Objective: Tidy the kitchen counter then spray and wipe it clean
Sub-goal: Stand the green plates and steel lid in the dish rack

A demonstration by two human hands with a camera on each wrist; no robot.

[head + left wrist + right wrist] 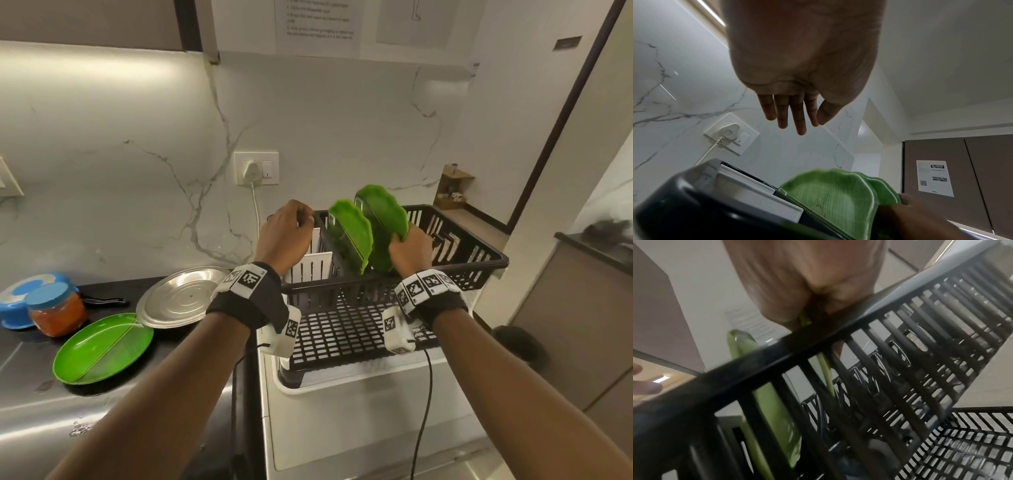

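Note:
Two green leaf-shaped plates stand upright in the black dish rack [445, 269]. My right hand [406, 241] grips the lower edge of the right-hand plate [383, 222], which sits tilted in the rack slots. In the right wrist view the fingers [777, 311] pinch that plate's thin rim [804, 320] just above the rack wall [818, 344]. The other leaf plate [351, 233] stands free to its left. My left hand [299, 219] hovers over the white cutlery holder [313, 270] at the rack's left end, with fingers [795, 116] hanging relaxed and holding nothing.
On the dark counter left of the rack lie a round green divided plate [102, 346] and a steel plate [181, 301]. Further left stand a jar of orange paste with a blue lid [56, 310] and a blue container [17, 301]. A plugged wall socket [255, 168] is behind.

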